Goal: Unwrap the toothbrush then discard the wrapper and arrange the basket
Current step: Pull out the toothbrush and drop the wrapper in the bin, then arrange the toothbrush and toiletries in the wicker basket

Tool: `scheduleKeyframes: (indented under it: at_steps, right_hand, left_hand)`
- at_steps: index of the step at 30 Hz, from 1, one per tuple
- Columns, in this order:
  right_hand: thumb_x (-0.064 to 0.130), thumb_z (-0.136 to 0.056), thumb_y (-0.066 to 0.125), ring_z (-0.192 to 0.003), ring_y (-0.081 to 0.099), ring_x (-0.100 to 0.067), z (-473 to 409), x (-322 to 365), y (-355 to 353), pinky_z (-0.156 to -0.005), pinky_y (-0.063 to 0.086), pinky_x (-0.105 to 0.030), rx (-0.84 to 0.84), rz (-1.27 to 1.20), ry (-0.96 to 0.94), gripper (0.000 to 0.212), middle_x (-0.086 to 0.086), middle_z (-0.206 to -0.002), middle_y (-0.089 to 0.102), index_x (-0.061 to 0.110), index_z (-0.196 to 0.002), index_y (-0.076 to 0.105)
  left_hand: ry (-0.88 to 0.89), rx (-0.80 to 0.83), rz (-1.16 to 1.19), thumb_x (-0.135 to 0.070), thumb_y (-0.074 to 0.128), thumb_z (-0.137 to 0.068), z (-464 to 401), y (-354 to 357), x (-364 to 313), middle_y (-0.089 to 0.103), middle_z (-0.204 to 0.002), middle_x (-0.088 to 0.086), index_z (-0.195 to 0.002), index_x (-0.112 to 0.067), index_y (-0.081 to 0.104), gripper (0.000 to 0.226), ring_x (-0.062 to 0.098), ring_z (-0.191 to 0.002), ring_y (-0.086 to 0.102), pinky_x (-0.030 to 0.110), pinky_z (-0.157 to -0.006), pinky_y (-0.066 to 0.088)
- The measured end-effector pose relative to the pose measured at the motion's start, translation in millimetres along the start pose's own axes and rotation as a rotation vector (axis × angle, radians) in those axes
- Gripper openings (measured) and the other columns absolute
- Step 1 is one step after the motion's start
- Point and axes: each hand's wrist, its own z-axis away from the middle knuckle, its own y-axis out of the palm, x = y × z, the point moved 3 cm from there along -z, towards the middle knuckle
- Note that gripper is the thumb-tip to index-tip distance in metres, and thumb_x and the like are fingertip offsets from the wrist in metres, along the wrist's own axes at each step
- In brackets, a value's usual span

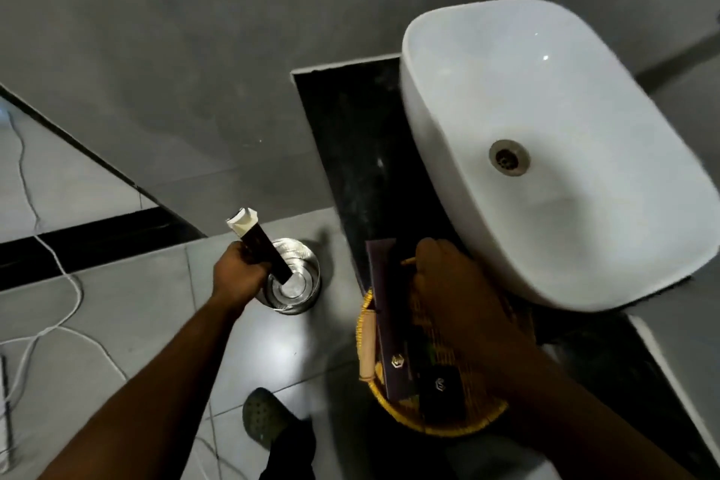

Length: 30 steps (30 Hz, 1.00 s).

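My left hand (pixel 237 277) grips a long dark wrapper box (pixel 260 244) with a white open end pointing up; its lower end dips into a shiny metal bin (pixel 307 286) on the floor. My right hand (pixel 448 284) reaches into a yellow woven basket (pixel 459 427) on the dark counter, pinching a thin tan stick, apparently the toothbrush handle (pixel 408 261). Inside the basket lie a long purple box (pixel 385 323) and a small dark box (pixel 440 386). A wooden handle (pixel 368 347) runs along the basket's left rim.
A white vessel sink (pixel 545 152) stands on the black counter (pixel 350 152) just right of the basket. White cables (pixel 58 308) trail over the grey floor tiles at left. My green shoe (pixel 261 415) is below the bin.
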Motion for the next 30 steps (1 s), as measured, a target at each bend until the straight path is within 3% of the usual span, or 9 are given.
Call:
scheduleKeyframes:
  at_steps: [6,11,16,18,20,22,25,28,30]
  right_hand:
    - [0.006,-0.079,0.059,-0.052,0.029,-0.003,-8,-6,4,-0.047,0.017,-0.026,-0.006,-0.076,-0.004,0.038,0.014,-0.066,0.028,0.028,-0.073,0.028]
    - [0.013,-0.078,0.054,-0.065,0.046,-0.004,-10,-12,-3,-0.051,0.028,-0.015,-0.039,-0.095,-0.059,0.028,0.015,-0.065,0.035,0.03,-0.071,0.033]
    - [0.016,-0.077,0.051,-0.061,0.042,-0.011,-10,-9,-6,-0.055,0.033,-0.038,-0.034,-0.092,-0.077,0.018,0.012,-0.065,0.035,0.026,-0.074,0.036]
    - [0.011,-0.08,0.056,-0.065,0.047,-0.022,-9,-5,-8,-0.06,0.038,-0.039,-0.008,-0.121,-0.025,0.021,0.007,-0.068,0.038,0.022,-0.076,0.038]
    - [0.01,-0.084,0.057,-0.065,0.048,-0.024,-5,-1,-15,-0.057,0.039,-0.036,0.01,-0.11,0.004,0.023,0.003,-0.073,0.041,0.02,-0.079,0.036]
    - [0.009,-0.088,0.056,-0.059,0.043,-0.019,2,5,-26,-0.046,0.03,-0.029,-0.041,-0.052,-0.017,0.026,0.002,-0.075,0.042,0.02,-0.081,0.033]
    - [0.006,-0.088,0.055,-0.049,0.032,-0.007,16,8,-47,-0.044,0.017,-0.016,-0.123,-0.105,-0.005,0.028,0.004,-0.071,0.042,0.02,-0.08,0.033]
    - [0.007,-0.09,0.051,-0.052,0.034,-0.006,23,4,-54,-0.047,0.018,-0.015,-0.109,-0.153,-0.001,0.023,0.008,-0.068,0.038,0.02,-0.081,0.034]
    - [0.008,-0.09,0.05,-0.053,0.036,-0.01,29,2,-58,-0.046,0.02,-0.016,-0.127,-0.165,0.002,0.021,0.008,-0.067,0.038,0.02,-0.081,0.035]
  left_hand:
    - [-0.054,-0.004,-0.019,-0.014,0.073,-0.074,-49,42,42,0.072,-0.111,0.016,-0.11,-0.009,0.063,0.039,0.036,-0.107,0.064,0.041,-0.095,0.048]
    - [-0.093,0.037,-0.103,-0.011,0.068,-0.08,-80,72,77,0.068,-0.119,0.02,-0.123,-0.005,0.057,0.045,0.039,-0.114,0.061,0.04,-0.095,0.044]
    - [-0.124,0.005,-0.024,-0.023,0.072,-0.08,-68,74,87,0.071,-0.112,0.021,-0.113,-0.007,0.065,0.037,0.037,-0.105,0.067,0.047,-0.095,0.052]
    - [-0.093,-0.046,0.065,-0.029,0.069,-0.082,-44,62,69,0.072,-0.106,0.023,-0.103,-0.006,0.068,0.031,0.039,-0.101,0.068,0.052,-0.092,0.054]
    - [-0.026,-0.149,0.202,-0.025,0.064,-0.084,-3,42,39,0.073,-0.101,0.02,-0.094,-0.011,0.069,0.018,0.04,-0.098,0.068,0.052,-0.088,0.056]
    - [0.108,-0.228,0.277,-0.024,0.06,-0.085,56,22,3,0.073,-0.089,0.008,-0.089,-0.023,0.071,0.011,0.03,-0.086,0.07,0.039,-0.076,0.055]
    - [0.34,-0.101,0.277,-0.017,0.063,-0.089,157,16,-50,0.069,-0.078,-0.006,-0.091,-0.025,0.073,0.013,0.0,-0.065,0.065,0.017,-0.063,0.052]
    - [0.48,0.123,0.154,-0.008,0.065,-0.088,228,42,-83,0.071,-0.089,-0.013,-0.098,-0.027,0.074,0.023,0.001,-0.083,0.067,0.021,-0.075,0.055]
    - [0.605,0.138,0.092,-0.006,0.067,-0.087,248,53,-100,0.072,-0.093,-0.009,-0.101,-0.02,0.076,0.022,0.003,-0.089,0.067,0.02,-0.082,0.054]
